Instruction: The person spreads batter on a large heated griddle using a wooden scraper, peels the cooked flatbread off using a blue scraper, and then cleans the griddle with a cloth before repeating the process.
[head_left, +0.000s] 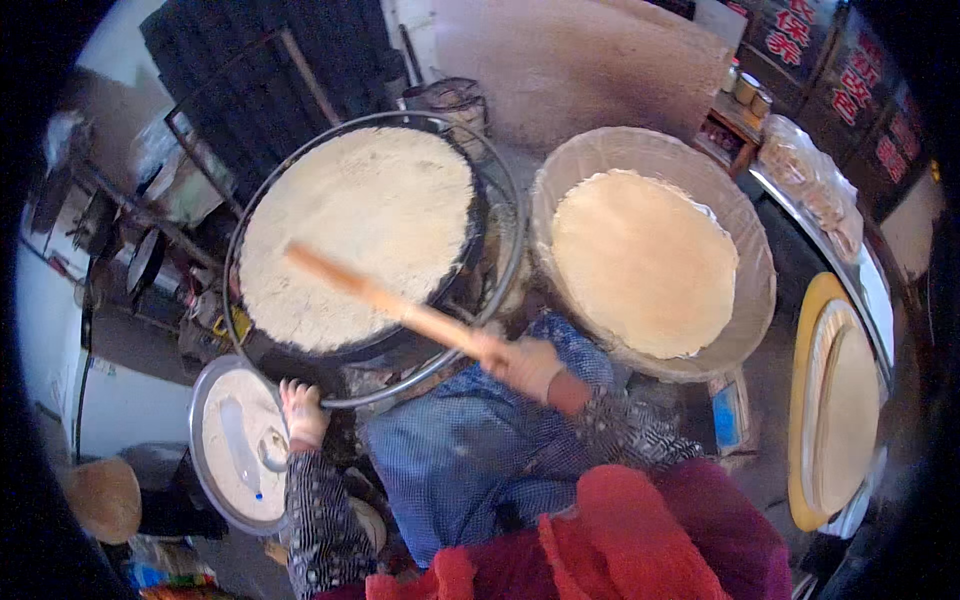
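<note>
My right hand (521, 365) grips one end of a wooden stick or scraper (405, 309), blurred by motion; its far end lies over a wide sheet of pale batter (367, 217) on a round, dark griddle (480, 225). A metal ring (516, 277) runs around the griddle. My left hand (303, 412) rests at the ring's near left edge, by the rim of a metal basin (196, 442) of batter; whether it grips anything is unclear. In the basin lie a pale, long tool (238, 435) and a ladle-like thing (274, 448). Blue cloth (465, 450) covers my lap.
Right of the griddle, a plastic-lined round basket (754, 300) holds thin, round flatbreads (645, 262). Farther right, more flatbreads (851, 412) are stacked on a yellow round board (806, 480). A plastic bag (810, 180) and jars (748, 88) stand at the back right. Metal frames and clutter occupy the left.
</note>
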